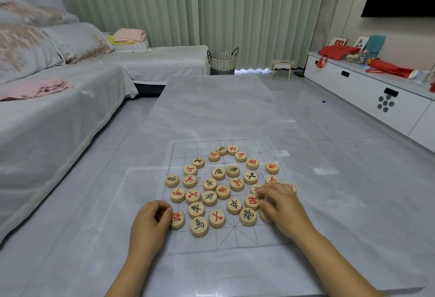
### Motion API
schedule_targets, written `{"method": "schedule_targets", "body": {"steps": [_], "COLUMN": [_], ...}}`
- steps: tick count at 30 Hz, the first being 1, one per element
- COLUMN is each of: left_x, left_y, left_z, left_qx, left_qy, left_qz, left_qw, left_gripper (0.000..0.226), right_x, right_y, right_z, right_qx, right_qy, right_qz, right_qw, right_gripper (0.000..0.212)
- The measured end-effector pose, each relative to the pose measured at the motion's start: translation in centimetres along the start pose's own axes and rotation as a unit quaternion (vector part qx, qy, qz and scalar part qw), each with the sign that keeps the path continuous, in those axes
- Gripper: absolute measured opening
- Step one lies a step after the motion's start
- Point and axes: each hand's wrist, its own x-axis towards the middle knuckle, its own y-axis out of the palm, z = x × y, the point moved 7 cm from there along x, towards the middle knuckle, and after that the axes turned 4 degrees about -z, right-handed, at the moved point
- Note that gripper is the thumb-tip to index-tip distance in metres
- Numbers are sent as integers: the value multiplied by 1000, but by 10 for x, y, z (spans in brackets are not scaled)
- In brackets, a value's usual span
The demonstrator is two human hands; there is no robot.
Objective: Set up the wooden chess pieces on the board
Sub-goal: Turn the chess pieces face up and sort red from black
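A thin clear chess board (242,240) with a pale grid lies flat on the grey marble table. Several round wooden pieces (209,183) with red or black characters are scattered over it, out of order. My left hand (150,221) sits at the board's near-left corner, fingers curled, beside a red-marked piece (177,220) that it touches. My right hand (282,207) lies over the near-right pieces, fingers bent down onto them; it covers a piece (264,217) under the palm and part of another (256,188) at the fingertips.
The marble table (211,108) stretches far ahead of the board. A grey sofa (58,98) runs along the left. A white cabinet (376,89) with red bags stands at the right, a woven basket (222,61) at the back.
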Motion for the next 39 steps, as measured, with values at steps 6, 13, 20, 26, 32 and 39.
{"method": "schedule_targets", "body": {"steps": [6, 13, 20, 26, 32, 39], "left_x": [-11, -39, -49, -75, -51, -5], "left_y": [6, 53, 60, 54, 14, 8], "left_z": [-25, -76, -72, -66, -45, -2], "left_qx": [63, 111, 138, 129, 22, 92], "left_qy": [108, 174, 242, 276, 150, 18], "left_qz": [11, 84, 102, 121, 33, 117], "left_qw": [992, 975, 955, 945, 988, 989], "left_gripper": [20, 44, 34, 27, 32, 40], "right_x": [9, 10, -41, -51, -43, 15], "right_y": [19, 10, 22, 24, 11, -19], "right_z": [19, 24, 72, 65, 42, -57], "right_qx": [-85, -52, 13, -22, 86, -97], "right_qy": [-30, -11, -115, -87, -12, 138], "right_qz": [94, 76, 147, 119, 88, -23], "right_qw": [991, 996, 982, 989, 992, 985], "right_gripper": [33, 44, 41, 34, 26, 32]}}
